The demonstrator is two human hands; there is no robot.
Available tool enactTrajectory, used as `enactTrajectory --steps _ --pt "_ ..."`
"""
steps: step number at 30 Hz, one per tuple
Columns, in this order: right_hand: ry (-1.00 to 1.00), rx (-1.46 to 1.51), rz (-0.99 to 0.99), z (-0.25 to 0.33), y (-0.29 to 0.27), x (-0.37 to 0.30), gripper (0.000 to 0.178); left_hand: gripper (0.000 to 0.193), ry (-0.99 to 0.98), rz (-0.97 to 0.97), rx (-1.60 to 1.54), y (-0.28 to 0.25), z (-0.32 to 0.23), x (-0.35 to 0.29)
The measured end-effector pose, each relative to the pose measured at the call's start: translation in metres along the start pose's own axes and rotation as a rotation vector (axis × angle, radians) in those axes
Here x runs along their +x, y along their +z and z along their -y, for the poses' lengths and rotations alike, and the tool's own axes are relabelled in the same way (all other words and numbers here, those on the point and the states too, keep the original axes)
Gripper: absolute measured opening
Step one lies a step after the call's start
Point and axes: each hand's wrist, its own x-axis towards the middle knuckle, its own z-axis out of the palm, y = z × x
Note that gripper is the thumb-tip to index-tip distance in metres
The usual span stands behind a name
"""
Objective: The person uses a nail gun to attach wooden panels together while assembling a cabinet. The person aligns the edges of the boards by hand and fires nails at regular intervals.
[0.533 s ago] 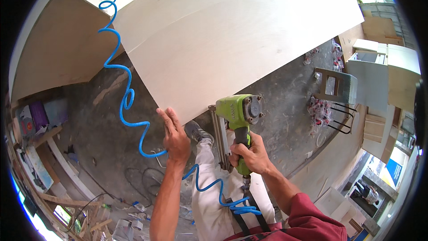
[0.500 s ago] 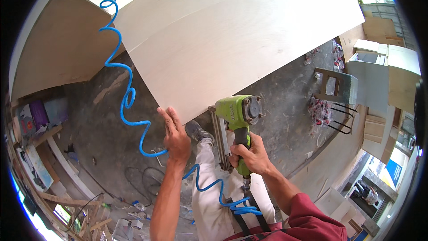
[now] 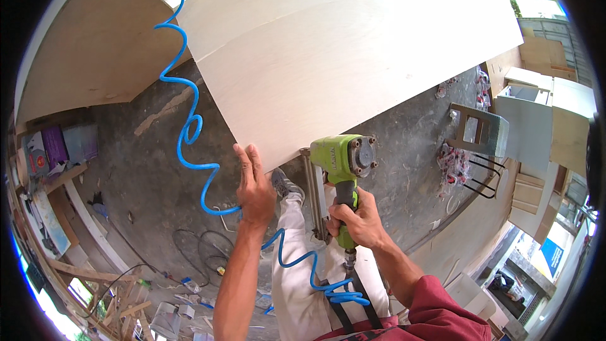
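My right hand [image 3: 356, 218] is wrapped round the handle of a green pneumatic nail gun [image 3: 334, 155]. The gun's nose meets or nearly meets the near edge of a large pale plywood panel [image 3: 303, 69]; I cannot tell if they touch. At the panel's near left corner my left hand [image 3: 255, 196] lies with its fingers stretched out, the fingertips on the edge. A coiled blue air hose [image 3: 189, 129] runs down from the far left, passes behind my left forearm, and loops near the fitting under the gun's handle.
Brown board [image 3: 88, 44] stands at the left. On the right are a cut-out frame [image 3: 473, 123], clear-wrapped parts [image 3: 453, 164] and pale cabinets [image 3: 527, 120]. A dark cable [image 3: 202, 256] and scrap wood [image 3: 129, 306] lie at the lower left. My shoe [image 3: 287, 184] is under the panel's near corner.
The view has shifted slightly, so panel, hose and surroundings sit a little further right. My left hand stays at the corner and my right hand keeps its grip on the nail gun.
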Motion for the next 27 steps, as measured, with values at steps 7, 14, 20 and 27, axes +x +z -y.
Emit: enactTrajectory --steps 7,14,20,27 --pt "-0.006 -0.012 0.007 -0.002 0.000 0.001 0.034 0.073 -0.024 -0.030 -0.103 -0.005 0.001 0.001" --pt "-0.051 -0.037 0.006 -0.011 0.005 -0.005 0.032 0.073 -0.012 -0.027 -0.140 -0.008 0.005 0.002" --pt "0.015 0.036 0.058 -0.027 0.023 -0.011 0.023 0.070 -0.021 -0.022 -0.187 -0.019 0.012 0.004" --pt "-0.008 -0.055 0.108 -0.025 0.038 -0.008 0.021 0.069 0.001 -0.037 -0.164 -0.017 0.016 0.003"
